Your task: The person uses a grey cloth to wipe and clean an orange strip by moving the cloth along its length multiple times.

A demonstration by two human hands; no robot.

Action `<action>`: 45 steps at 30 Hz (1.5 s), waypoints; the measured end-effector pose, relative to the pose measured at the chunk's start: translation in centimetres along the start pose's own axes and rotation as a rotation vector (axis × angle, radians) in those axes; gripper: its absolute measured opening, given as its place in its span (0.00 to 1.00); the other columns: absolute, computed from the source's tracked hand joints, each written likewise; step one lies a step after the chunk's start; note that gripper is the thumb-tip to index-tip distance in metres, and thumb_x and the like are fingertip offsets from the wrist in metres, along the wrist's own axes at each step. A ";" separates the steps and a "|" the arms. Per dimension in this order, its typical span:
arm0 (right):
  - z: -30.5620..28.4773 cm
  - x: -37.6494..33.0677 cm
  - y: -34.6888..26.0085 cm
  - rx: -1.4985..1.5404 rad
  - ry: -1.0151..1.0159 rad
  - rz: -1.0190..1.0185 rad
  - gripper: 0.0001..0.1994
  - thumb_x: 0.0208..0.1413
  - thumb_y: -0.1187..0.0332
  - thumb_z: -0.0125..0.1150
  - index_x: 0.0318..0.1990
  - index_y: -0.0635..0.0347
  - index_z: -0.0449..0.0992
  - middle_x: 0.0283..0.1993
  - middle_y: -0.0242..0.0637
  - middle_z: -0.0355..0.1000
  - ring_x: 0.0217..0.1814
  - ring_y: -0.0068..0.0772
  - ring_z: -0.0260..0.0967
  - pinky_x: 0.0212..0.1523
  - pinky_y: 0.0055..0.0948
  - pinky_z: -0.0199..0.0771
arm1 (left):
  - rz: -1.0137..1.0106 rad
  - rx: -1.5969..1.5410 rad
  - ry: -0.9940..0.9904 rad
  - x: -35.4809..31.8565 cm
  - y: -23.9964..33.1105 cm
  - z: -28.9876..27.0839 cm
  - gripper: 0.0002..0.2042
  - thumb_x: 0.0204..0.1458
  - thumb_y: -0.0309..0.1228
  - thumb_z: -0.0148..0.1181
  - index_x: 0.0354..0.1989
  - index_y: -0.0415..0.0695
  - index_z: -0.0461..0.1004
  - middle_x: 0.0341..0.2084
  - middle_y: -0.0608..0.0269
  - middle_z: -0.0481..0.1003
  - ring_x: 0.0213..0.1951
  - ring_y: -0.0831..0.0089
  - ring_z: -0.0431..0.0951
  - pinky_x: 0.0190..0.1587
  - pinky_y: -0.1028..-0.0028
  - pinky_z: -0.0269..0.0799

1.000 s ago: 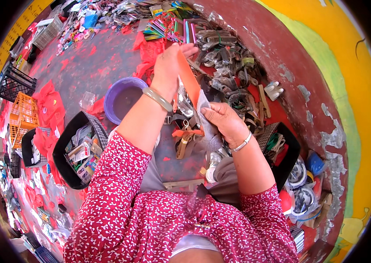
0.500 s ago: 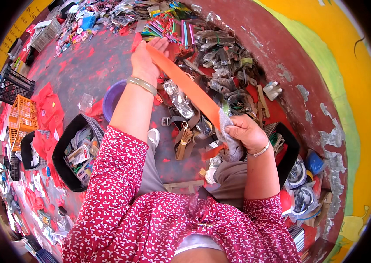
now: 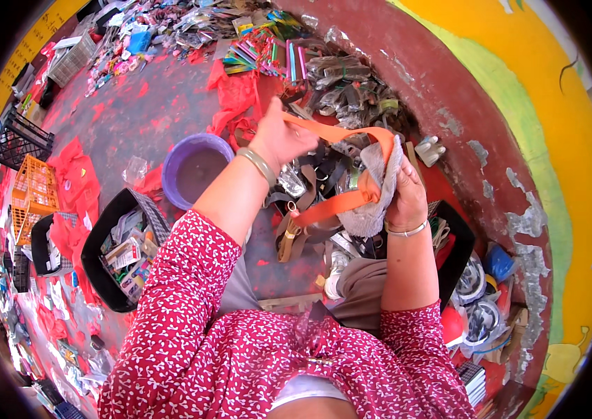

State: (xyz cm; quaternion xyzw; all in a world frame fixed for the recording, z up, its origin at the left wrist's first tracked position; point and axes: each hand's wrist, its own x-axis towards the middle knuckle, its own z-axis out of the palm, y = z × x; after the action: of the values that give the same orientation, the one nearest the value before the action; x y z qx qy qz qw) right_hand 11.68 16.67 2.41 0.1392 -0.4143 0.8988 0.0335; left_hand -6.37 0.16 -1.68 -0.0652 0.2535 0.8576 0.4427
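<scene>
A long orange strap (image 3: 334, 207) runs in a loop between my two hands. My left hand (image 3: 283, 137) pinches one stretch of it between thumb and fingers. A grey cloth (image 3: 369, 218) is folded about the strap on the right, and my right hand (image 3: 407, 197) grips the cloth with the strap inside it. The strap's other end hangs free to the left, below my left hand. Beneath lie dark belts (image 3: 303, 234) and clear-wrapped items (image 3: 291, 181), partly hidden by my hands and the strap.
A purple basin (image 3: 169, 178) of murky water stands left of my forearm. Black bins with mixed goods flank me, one on the left (image 3: 93, 269) and one on the right (image 3: 461, 244). An orange crate (image 3: 35, 188) sits farther left. A peeling red wall (image 3: 474, 126) rises on the right.
My left hand has come down and right, closer to my right hand. The strap, stretched taut before, now bends in a loop. My right hand has risen slightly with the cloth.
</scene>
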 end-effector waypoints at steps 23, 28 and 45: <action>-0.2 1.5 2.3 -0.064 0.231 0.336 0.21 0.61 0.62 0.51 0.54 0.71 0.65 0.48 0.41 0.71 0.50 0.32 0.70 0.53 0.31 0.68 | 0.237 -0.067 -0.528 -5.1 -0.6 6.0 0.30 0.61 0.50 0.37 0.64 0.40 0.52 0.61 0.43 0.57 0.62 0.51 0.59 0.64 0.57 0.54; -1.1 2.2 1.7 -0.063 0.290 0.129 0.19 0.62 0.62 0.45 0.52 0.71 0.66 0.50 0.42 0.69 0.53 0.35 0.67 0.56 0.35 0.65 | 0.304 -0.098 -0.504 -5.5 0.2 5.8 0.29 0.60 0.51 0.36 0.63 0.43 0.55 0.61 0.42 0.57 0.61 0.48 0.59 0.63 0.54 0.53; -5.2 1.6 -1.6 -1.436 0.662 -0.034 0.10 0.54 0.65 0.56 0.41 0.57 0.72 0.26 0.46 0.71 0.30 0.40 0.71 0.35 0.34 0.69 | 0.403 0.174 -0.285 -4.0 1.9 3.6 0.22 0.58 0.28 0.47 0.60 0.34 0.56 0.57 0.39 0.61 0.59 0.47 0.61 0.63 0.53 0.56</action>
State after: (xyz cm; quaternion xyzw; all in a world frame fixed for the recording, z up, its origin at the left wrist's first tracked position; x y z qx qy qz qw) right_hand 9.23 21.57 0.85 -0.1849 -0.8593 0.4058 0.2504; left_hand -5.10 -1.89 3.51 0.1461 0.2691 0.9040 0.2983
